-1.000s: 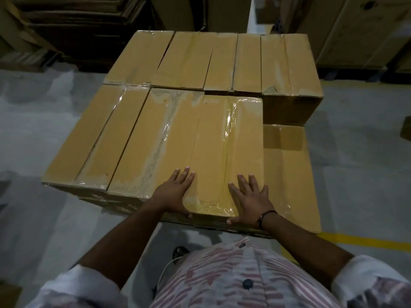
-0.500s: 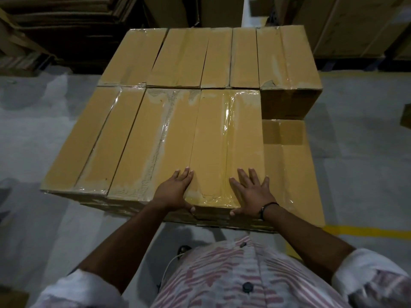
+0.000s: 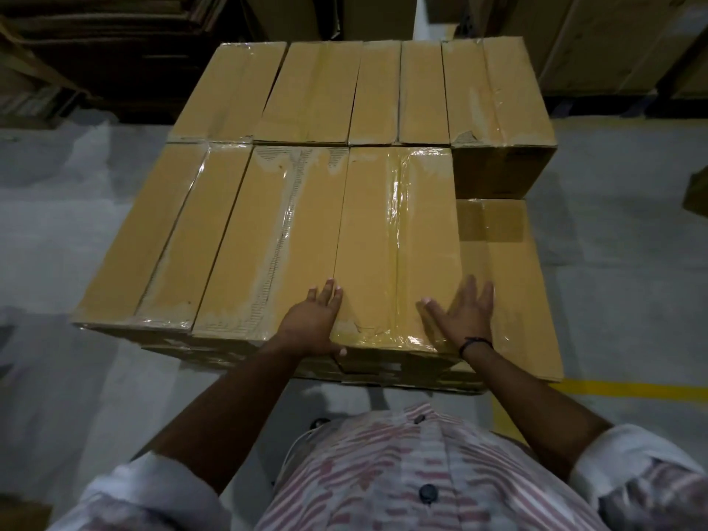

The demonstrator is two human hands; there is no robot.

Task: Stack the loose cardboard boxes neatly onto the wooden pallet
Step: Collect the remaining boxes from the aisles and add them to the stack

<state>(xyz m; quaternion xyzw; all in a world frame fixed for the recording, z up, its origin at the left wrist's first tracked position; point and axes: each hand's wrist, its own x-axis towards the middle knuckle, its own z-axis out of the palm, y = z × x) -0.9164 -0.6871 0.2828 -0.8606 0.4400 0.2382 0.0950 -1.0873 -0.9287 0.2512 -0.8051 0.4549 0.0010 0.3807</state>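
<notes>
The box (image 3: 398,231) under my palms lies on the top layer of the stack, at the right end of the near row; its long left side touches the neighbouring box (image 3: 276,239) and its far end now meets the far row of boxes (image 3: 383,93). A second ago a thin dark gap showed at that far end, so my push seems to have closed it, though the head camera has shifted too and I cannot be certain; its near end looks close to level with its neighbour's.

My left hand (image 3: 312,323) has stayed put; its fingers (image 3: 329,297) lie straight and close together on the top at the seam between the two boxes, and the thumb (image 3: 342,352) hangs over the near edge. My right hand (image 3: 465,320) has moved; it lay flat on the top before, and now it is blurred at the box's right edge, fingers (image 3: 469,293) straight and spread, whether touching or just lifted I cannot tell.

I judge this box seated and the hands about to leave it; right of it the top layer has an open slot where a lower box (image 3: 509,293) shows, the likely place for the next one. The pallet is hidden beneath the stack; grey floor (image 3: 613,262) with a yellow line (image 3: 632,390) lies around.
</notes>
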